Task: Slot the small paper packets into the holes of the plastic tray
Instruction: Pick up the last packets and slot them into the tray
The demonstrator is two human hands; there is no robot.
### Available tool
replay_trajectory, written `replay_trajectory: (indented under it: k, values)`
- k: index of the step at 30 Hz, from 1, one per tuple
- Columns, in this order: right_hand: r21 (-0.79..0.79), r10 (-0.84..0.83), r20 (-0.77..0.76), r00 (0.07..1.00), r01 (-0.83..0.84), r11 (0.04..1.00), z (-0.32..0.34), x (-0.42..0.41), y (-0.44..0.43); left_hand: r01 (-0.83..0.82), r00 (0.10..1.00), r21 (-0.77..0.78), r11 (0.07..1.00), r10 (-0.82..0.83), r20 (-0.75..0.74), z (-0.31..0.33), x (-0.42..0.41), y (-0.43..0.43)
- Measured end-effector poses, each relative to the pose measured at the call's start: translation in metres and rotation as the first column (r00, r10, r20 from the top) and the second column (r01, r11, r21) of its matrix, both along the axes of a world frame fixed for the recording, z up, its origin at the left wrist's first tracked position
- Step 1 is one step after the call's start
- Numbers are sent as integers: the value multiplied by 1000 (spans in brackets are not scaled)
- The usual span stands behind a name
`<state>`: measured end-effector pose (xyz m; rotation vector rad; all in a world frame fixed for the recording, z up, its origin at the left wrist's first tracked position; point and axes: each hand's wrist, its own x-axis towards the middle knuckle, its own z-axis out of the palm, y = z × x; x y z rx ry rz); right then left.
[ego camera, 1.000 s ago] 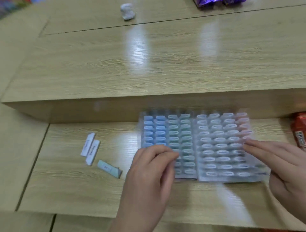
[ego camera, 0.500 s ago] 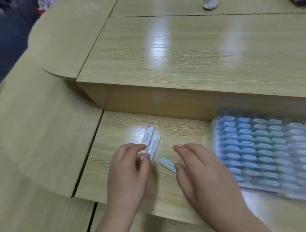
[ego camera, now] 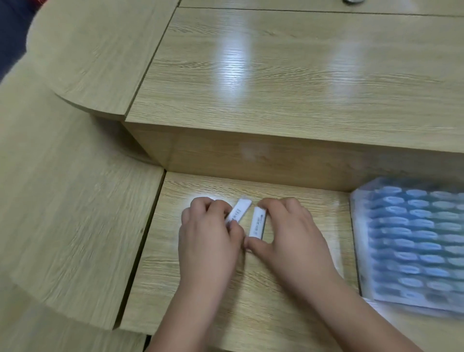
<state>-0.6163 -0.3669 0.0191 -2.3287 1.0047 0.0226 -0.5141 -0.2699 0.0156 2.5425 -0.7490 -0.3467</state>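
Note:
Two small white paper packets lie on the low wooden desk. My left hand [ego camera: 208, 233] pinches the left packet [ego camera: 239, 211] between curled fingers and thumb. My right hand [ego camera: 288, 233] curls round the right packet [ego camera: 258, 222], fingers at its far end and thumb at its near end. The clear plastic tray [ego camera: 411, 241], its holes filled with blue and greenish packets, sits at the right edge, apart from both hands. The bluish third packet is hidden, probably under my hands.
A raised wooden desk section [ego camera: 276, 75] stands right behind the work area, its front wall just beyond the packets. A curved lower desk [ego camera: 62, 201] lies to the left. A small grey-white object [ego camera: 352, 1] sits at the top edge.
My view swung left, so the tray slid to the right edge. Both hands left the tray, reached the loose packets and closed on one white packet each.

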Motion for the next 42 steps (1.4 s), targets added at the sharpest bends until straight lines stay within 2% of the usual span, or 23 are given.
replay_trajectory:
  k: [3,6,11,14,18,23,30,34,37,42]
  values:
    - [80,-51,95,994,44,996,3,0,-4,-9,1000,22,1000,10,-12,4,0,-6]
    - [175,-137,227,964,98,980,13,-9,-8,-47,999,-94,994,44,-32,10,-4,-5]
    - [282,-299,417,859,190,940,51,-51,-24,-149,967,-344,927,64,-246,38,-26,-4]
    - [255,-373,524,766,277,926,74,-94,-46,-213,918,-471,856,11,-395,62,-54,-22]
    - [136,-395,565,725,390,911,100,-159,-82,-268,835,-571,776,-108,-539,86,-96,-55]
    - [-27,-356,565,744,447,894,116,-244,-129,-251,757,-571,781,-210,-619,97,-151,-98]
    - [133,-518,595,615,560,817,101,-335,-183,-211,725,-561,801,-257,-639,100,-221,-152]
    - [113,-458,568,684,487,866,88,-356,-196,-187,739,-540,821,-244,-628,90,-246,-171]
    - [-5,-328,559,761,398,917,81,-363,-199,-154,786,-552,819,-237,-571,82,-256,-178]
    - [-73,-177,581,794,268,961,62,-368,-203,-140,787,-565,813,-255,-562,76,-271,-185]
